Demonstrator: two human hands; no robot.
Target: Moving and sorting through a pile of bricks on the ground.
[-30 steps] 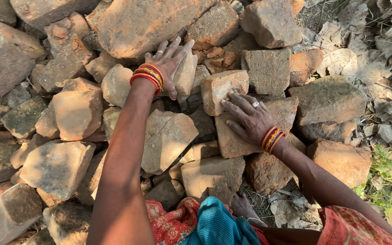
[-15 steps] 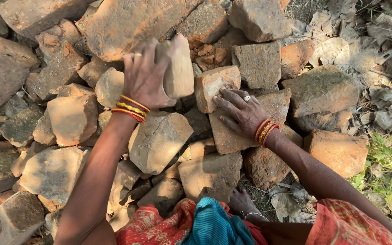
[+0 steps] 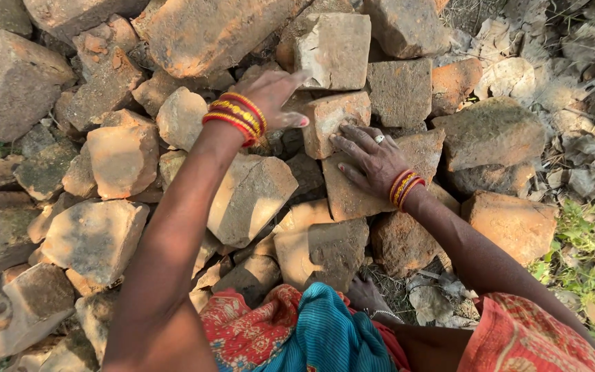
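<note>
The left hand (image 3: 273, 96) is held loose above a heap of broken bricks (image 3: 125, 158), fingers spread, nothing gripped. The right hand (image 3: 370, 158) is laid flat, fingers extended, on a small brick (image 3: 332, 120) and the slab (image 3: 352, 196) beneath it; nothing is clasped. Dry leaves (image 3: 552, 103) lie at right.

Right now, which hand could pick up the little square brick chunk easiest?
Probably right: the right hand lays its fingers on the brick chunk, while the left hand is spread open beside it.
</note>
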